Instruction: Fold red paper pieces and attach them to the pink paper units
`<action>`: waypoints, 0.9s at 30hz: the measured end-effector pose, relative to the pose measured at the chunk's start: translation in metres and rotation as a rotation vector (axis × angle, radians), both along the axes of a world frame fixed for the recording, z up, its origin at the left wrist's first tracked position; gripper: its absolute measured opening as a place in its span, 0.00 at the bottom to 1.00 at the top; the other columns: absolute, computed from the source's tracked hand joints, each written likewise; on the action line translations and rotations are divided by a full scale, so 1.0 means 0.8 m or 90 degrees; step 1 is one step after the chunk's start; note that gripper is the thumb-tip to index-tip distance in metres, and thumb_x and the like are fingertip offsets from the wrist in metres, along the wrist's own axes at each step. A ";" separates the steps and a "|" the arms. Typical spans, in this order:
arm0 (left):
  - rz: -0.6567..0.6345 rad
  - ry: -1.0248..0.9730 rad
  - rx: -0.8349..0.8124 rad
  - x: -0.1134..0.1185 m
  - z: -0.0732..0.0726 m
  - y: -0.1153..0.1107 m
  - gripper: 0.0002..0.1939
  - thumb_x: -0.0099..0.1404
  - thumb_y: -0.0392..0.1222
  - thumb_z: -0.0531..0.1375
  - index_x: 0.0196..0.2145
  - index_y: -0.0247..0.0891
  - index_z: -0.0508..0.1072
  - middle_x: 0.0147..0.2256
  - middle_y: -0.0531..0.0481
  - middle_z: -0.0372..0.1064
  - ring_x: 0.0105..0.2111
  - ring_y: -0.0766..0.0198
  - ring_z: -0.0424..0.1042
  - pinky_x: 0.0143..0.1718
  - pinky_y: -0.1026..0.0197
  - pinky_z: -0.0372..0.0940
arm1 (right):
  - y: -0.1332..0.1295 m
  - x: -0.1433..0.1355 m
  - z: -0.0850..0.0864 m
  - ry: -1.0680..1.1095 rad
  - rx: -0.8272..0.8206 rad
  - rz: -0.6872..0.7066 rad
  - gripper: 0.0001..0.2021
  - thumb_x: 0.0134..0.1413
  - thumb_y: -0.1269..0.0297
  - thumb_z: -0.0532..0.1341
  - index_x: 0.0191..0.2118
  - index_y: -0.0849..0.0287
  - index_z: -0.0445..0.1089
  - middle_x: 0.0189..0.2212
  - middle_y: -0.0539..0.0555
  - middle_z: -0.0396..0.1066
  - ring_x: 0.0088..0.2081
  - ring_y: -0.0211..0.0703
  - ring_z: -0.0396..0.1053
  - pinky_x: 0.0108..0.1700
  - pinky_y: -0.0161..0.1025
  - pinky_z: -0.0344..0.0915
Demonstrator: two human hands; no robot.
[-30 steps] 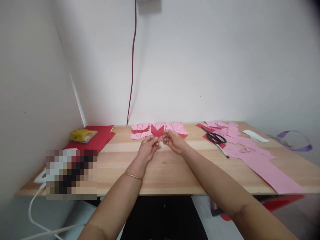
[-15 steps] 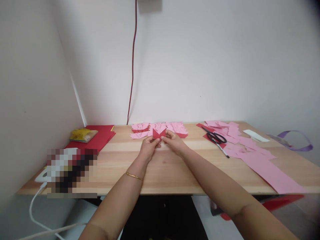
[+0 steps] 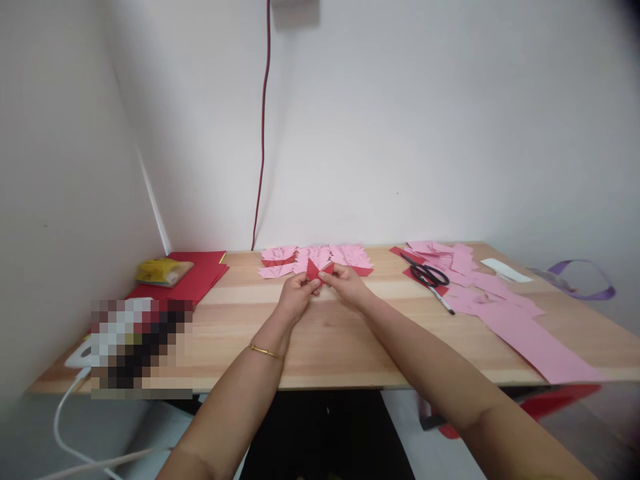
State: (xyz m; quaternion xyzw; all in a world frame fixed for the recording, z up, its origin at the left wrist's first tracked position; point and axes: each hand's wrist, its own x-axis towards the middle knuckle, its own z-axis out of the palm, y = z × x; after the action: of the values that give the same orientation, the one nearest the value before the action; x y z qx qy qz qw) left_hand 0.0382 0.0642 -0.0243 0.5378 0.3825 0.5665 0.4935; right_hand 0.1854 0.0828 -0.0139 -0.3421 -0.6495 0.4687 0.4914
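A small folded red paper piece with pointed tips is held up over the middle of the wooden table. My left hand pinches its lower left side, thumb on the front. Opposite it, my right hand grips the right side between thumb and fingers. The two thumbs are close together near the paper's lower part. Just behind the hands lie rows of folded pink paper pieces, with a few red ones among them.
Black scissors, a pen and pink paper scraps lie right. White strip and purple band are beyond. Red sheets, a yellow packet and a white power strip sit left.
The red paper's upper outline has changed: its right tip looks narrower and more folded. Both hands keep their grip, and the view has shifted slightly.
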 end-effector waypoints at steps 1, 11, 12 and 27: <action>0.000 -0.005 -0.009 0.001 0.001 -0.001 0.10 0.49 0.44 0.65 0.25 0.33 0.72 0.23 0.52 0.68 0.22 0.69 0.64 0.27 0.65 0.60 | 0.001 0.000 -0.002 -0.006 -0.020 -0.012 0.15 0.47 0.51 0.61 0.24 0.59 0.66 0.21 0.47 0.65 0.26 0.36 0.61 0.33 0.35 0.58; 0.069 -0.041 -0.054 0.002 -0.006 0.004 0.11 0.47 0.43 0.66 0.22 0.33 0.70 0.19 0.53 0.67 0.21 0.70 0.65 0.27 0.65 0.62 | 0.003 0.002 -0.004 -0.040 0.023 0.011 0.12 0.48 0.56 0.62 0.33 0.60 0.69 0.28 0.49 0.68 0.31 0.37 0.63 0.35 0.35 0.58; 0.065 -0.039 -0.057 0.003 -0.005 0.003 0.11 0.47 0.43 0.66 0.22 0.33 0.71 0.20 0.52 0.67 0.21 0.69 0.65 0.27 0.64 0.63 | 0.004 0.002 -0.004 -0.052 0.033 0.002 0.11 0.48 0.57 0.61 0.32 0.60 0.69 0.28 0.49 0.68 0.31 0.38 0.63 0.35 0.35 0.58; -0.019 -0.071 -0.051 -0.001 -0.002 0.001 0.16 0.50 0.45 0.66 0.35 0.33 0.75 0.32 0.48 0.72 0.30 0.66 0.68 0.33 0.62 0.64 | 0.000 0.003 0.001 -0.096 0.080 0.054 0.10 0.52 0.58 0.59 0.32 0.60 0.70 0.31 0.51 0.70 0.35 0.40 0.66 0.40 0.37 0.61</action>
State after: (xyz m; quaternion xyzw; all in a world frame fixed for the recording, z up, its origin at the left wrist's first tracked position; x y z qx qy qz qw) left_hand 0.0371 0.0654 -0.0258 0.4907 0.3687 0.5722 0.5440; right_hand 0.1882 0.0830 -0.0131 -0.3171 -0.7268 0.4202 0.4412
